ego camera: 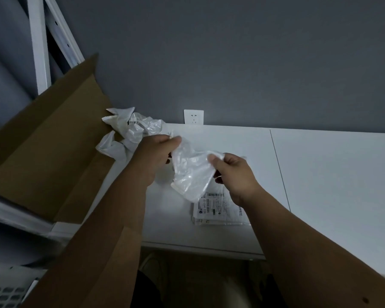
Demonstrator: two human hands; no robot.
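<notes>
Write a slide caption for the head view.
Left hand and right hand pinch a clear plastic bag above labelled packets on a white table.

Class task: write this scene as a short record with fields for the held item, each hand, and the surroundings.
held item: clear plastic bag, crumpled, above the table
left hand: pinches the bag's top edge
right hand: pinches its other edge
beneath: labelled packets
back left: heap of crumpled bags beside a cardboard box
</notes>
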